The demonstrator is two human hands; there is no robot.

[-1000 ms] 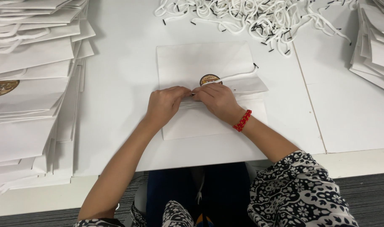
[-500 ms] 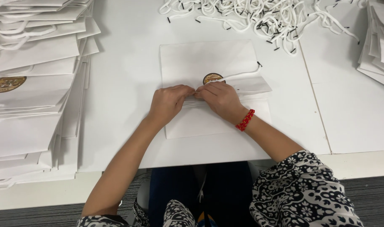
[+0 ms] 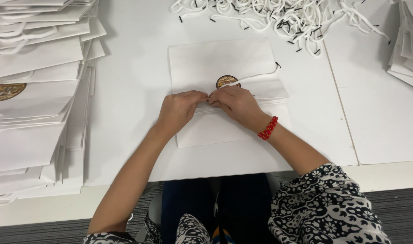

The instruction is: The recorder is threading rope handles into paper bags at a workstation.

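On the bench (image 3: 125, 113) the flat white paper bag (image 3: 202, 58) lay before the person; the left hand (image 3: 179, 110) and right hand (image 3: 236, 103) pinched its folded edge, closed on one white cord (image 3: 256, 77), not yet fully threaded; loose cords (image 3: 278, 18) remained beyond

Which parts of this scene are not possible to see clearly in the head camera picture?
- Fingertips of left hand and right hand: curled under, hidden where they meet on the white paper bag.
- Round gold emblem: partly behind right hand, too small.
- White cord: near end hidden under the right hand.
- Bag stack: cut by left edge.
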